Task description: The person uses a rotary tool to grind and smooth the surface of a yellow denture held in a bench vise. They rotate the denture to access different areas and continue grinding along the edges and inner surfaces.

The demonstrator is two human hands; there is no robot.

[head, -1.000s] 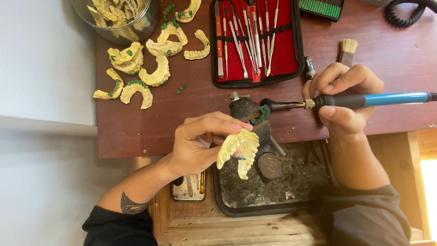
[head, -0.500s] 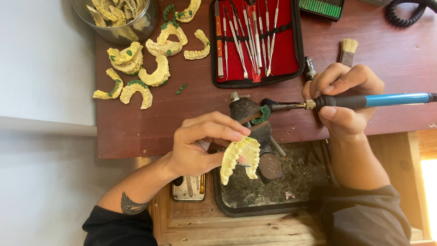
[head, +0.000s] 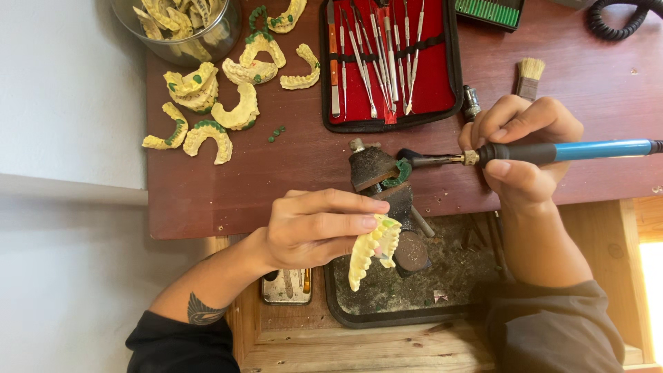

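Note:
My left hand (head: pixel 314 228) pinches a pale yellow dental cast (head: pixel 373 250) with a row of teeth, held over a dark tray (head: pixel 359 314) of debris. My right hand (head: pixel 525 148) grips a blue-handled heated tool (head: pixel 552 152) like a pen; its dark tip (head: pixel 414 160) touches a piece of green wax (head: pixel 397 173) on a small dark metal block (head: pixel 369 166). The cast sits just below that block, apart from the tip.
A red-lined case of metal dental instruments (head: pixel 387 62) lies open at the back. Several yellow casts with green wax (head: pixel 221 103) are scattered at left beside a glass bowl (head: pixel 183 27) of more. A small brush (head: pixel 530 76) and a coiled black cord (head: pixel 618 21) lie at right.
My left hand has turned the cast and lowered it a little toward the tray. My right hand and the tool have stayed in place.

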